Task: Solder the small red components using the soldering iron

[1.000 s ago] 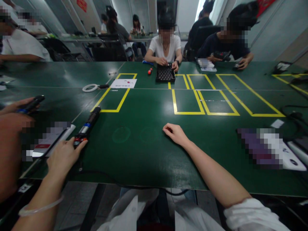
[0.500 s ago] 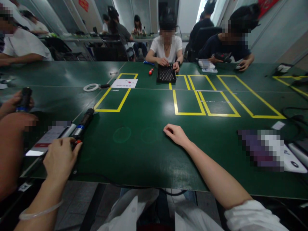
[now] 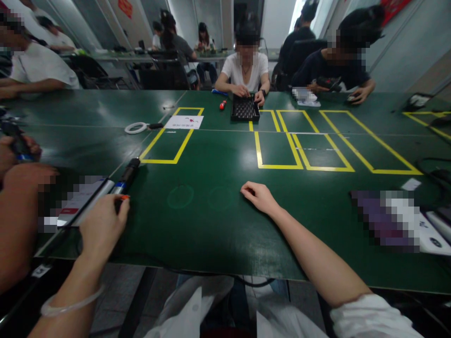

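Note:
My left hand [image 3: 105,223] is closed, with a small red-orange piece [image 3: 124,197] showing between thumb and fingers; most of it is hidden by the hand. Just beyond the fingertips lies a black electric screwdriver [image 3: 129,172] with a blue band, its near end covered by my hand. Alongside the wrist is a phone-like flat panel with a silver edge [image 3: 92,203]. My right hand [image 3: 259,196] rests on the green table [image 3: 211,234] with its fingers loosely curled, and I see nothing in it.
Yellow tape rectangles [image 3: 279,166] mark the table. A white paper [image 3: 185,122] and a white cable ring [image 3: 136,127] lie at centre left. A co-worker opposite handles a black tray [image 3: 245,109] beside a red screwdriver [image 3: 222,104]. Another person's arm [image 3: 21,211] reaches in at left.
My left hand has moved right and slightly up along the table with the red-orange piece. The right hand stays put. The neighbour's hand and tool at left have shifted left.

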The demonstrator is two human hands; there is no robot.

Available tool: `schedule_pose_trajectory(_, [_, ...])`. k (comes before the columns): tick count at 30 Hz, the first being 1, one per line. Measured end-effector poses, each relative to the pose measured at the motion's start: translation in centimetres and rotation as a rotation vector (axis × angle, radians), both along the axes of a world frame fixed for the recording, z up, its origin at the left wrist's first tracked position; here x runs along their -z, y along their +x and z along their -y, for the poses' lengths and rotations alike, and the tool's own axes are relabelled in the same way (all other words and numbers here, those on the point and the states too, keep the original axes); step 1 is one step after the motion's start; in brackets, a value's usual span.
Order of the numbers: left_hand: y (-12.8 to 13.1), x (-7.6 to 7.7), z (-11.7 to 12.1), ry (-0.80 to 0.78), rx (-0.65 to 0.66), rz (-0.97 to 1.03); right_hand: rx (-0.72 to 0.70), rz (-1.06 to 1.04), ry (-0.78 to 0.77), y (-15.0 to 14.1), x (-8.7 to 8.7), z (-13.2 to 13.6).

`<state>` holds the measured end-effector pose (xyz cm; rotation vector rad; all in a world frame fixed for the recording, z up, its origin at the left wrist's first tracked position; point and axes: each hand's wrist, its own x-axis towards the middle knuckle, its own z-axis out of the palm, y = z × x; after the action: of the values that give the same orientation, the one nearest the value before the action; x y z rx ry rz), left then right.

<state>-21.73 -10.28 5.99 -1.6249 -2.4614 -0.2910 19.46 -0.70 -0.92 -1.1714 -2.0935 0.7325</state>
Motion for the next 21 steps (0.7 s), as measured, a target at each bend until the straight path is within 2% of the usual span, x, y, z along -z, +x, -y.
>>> schedule_pose_trajectory(2, [2.3,-0.2,-1.0,-0.001,0.129,0.108,0.007,0.006,-0.005,0.0,-0.1,0.0])
schedule_pose_trajectory(7, [10.4,-0.2,-4.4,-0.007,0.589,0.496,0.0,-0.016,-0.015,0.0,0.0,0.0])
schedule_pose_trajectory(11, [16.7,-0.1,-7.2,-0.087,0.883,0.671,-0.007,-0.088,-0.035,0.1,0.3,0.0])
schedule_pose_trajectory(15, [20.2,0.5,-8.9,-0.156,0.987,0.772,-0.017,-0.244,-0.096,0.1,0.2,-0.1])
schedule_pose_trajectory(21, [21.0,2.3,-9.1,-0.254,0.94,1.027,-0.084,-0.37,-0.143,-0.3,-0.1,-0.1])
